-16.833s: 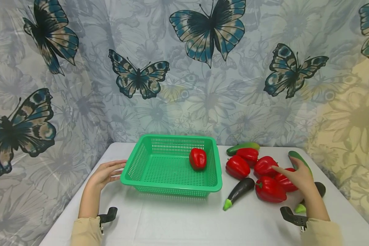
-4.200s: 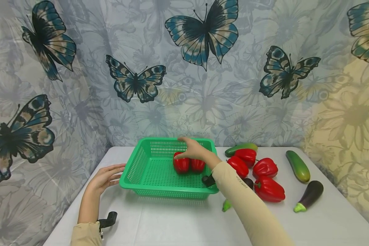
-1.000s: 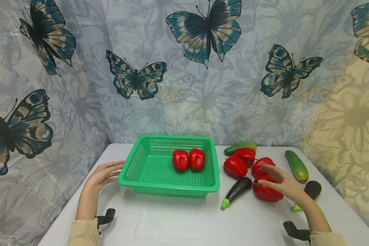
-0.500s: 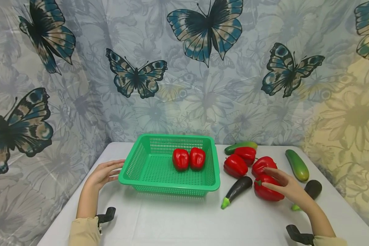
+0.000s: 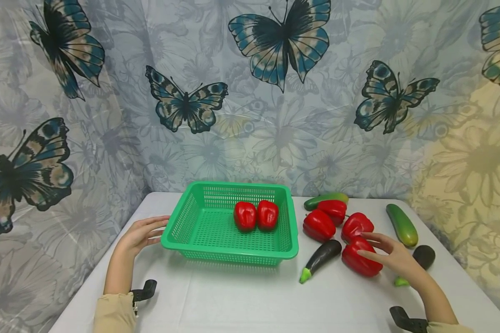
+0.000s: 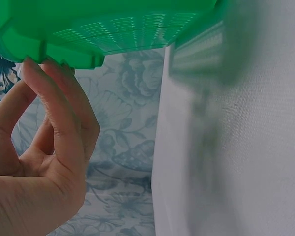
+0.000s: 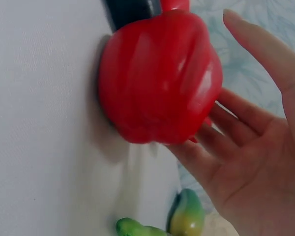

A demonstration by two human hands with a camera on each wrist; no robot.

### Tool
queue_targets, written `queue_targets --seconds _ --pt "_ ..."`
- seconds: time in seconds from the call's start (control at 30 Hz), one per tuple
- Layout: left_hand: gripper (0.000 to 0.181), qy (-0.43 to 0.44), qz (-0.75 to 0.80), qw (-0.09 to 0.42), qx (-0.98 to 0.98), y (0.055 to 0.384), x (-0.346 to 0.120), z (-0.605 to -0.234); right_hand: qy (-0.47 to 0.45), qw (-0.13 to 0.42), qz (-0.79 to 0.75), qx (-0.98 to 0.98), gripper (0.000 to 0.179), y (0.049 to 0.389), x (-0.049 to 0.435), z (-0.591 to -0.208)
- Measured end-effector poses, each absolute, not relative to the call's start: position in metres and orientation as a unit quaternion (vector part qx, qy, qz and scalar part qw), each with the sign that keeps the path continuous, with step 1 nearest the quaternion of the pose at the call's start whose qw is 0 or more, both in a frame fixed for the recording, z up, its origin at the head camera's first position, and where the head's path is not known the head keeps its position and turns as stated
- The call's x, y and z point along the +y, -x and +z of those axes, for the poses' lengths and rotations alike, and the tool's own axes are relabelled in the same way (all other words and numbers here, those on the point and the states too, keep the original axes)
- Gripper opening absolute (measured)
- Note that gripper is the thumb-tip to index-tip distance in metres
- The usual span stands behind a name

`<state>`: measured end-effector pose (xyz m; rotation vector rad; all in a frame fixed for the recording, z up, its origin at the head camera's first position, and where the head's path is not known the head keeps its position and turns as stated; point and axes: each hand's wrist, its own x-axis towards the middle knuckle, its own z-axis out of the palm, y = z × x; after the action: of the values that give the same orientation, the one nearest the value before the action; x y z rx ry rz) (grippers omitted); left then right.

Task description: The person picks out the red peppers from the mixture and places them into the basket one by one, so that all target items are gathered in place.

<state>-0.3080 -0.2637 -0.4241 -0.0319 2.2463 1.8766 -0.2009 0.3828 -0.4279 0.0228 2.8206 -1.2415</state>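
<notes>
In the head view my left hand is at the left side of the green plastic basket. Its fingertips touch the underside of the basket's rim, fingers extended. Two red bell peppers lie side by side within the basket. On the right, my right hand is at the nearest loose red bell pepper. In the right wrist view its fingers reach behind that bell pepper and seem to touch it, while the thumb stands apart. The fingertips are hidden there.
More red bell peppers lie right of the basket, beside an eggplant. A cucumber is behind them. Another cucumber and a second eggplant lie farther right. Butterfly-patterned cloth hangs behind the white table.
A second bell pepper has joined the first in the basket, carried by my right hand. That hand has since returned right, and the near pepper has turned slightly. The left hand stays put.
</notes>
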Motion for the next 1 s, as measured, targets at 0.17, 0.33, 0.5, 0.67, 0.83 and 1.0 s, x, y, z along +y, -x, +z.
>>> queue_targets --seconds 0.17,0.33,0.5,0.67,0.83,1.0 --pt "0.058 0.013 0.635 0.106 0.765 0.309 -0.265 -0.425 -0.028 0.075 -0.410 0.909 0.080 0.202 0.385 -0.431" --pt "0.059 0.012 0.632 0.104 0.768 0.309 -0.265 -0.424 -0.033 0.114 -0.384 0.916 0.089 0.205 0.384 -0.434" --pt "0.059 0.014 0.630 0.106 0.769 0.308 -0.265 -0.424 -0.017 0.148 -0.394 0.907 0.095 0.206 0.381 -0.437" --pt "0.059 0.011 0.631 0.107 0.768 0.308 -0.266 -0.424 -0.011 0.178 -0.411 0.894 0.097 0.206 0.377 -0.440" --pt "0.058 0.009 0.634 0.108 0.766 0.309 -0.266 -0.424 -0.004 0.178 -0.424 0.888 0.098 0.205 0.376 -0.443" --pt "0.058 0.010 0.635 0.109 0.765 0.309 -0.265 -0.424 0.012 0.175 -0.455 0.873 0.097 0.205 0.377 -0.445"
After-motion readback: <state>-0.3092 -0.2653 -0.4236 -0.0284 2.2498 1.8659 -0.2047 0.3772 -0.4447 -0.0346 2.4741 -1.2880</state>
